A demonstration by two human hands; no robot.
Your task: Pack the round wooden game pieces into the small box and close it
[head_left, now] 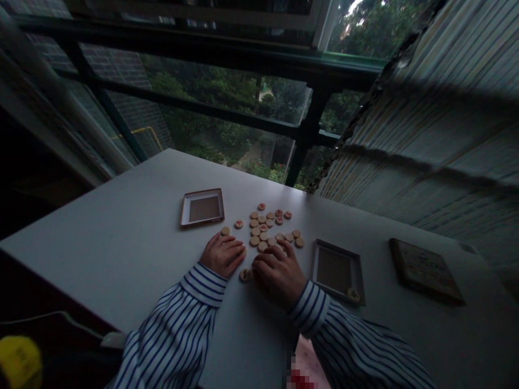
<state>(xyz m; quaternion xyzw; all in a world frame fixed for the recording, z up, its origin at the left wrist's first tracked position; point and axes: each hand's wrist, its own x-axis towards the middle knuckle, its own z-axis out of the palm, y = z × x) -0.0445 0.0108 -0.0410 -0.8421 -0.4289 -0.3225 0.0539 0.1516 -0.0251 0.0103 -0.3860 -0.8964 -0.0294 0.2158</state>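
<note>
Round wooden xiangqi pieces [254, 232] lie in a loose cluster on the white table, most blank side up, several showing red characters. My left hand [222, 255] rests palm down at the cluster's left, fingers extended, with a piece [242, 252] partly under its fingertips. A plain piece [225, 230] sits just beyond that hand. My right hand [280, 274] arches over the near side of the cluster, its fingers bent and apart; what lies beneath the palm is hidden. Between the hands is a piece with a dark character [245, 275], close to the right fingertips.
One shallow box half [186, 209] stands at the left back. Another open box half [316, 265], right of my right hand, has a piece [353, 294] in its near corner. Farther right lies a dark, flat box [425, 271]. Windows border the table [121, 216] at the back.
</note>
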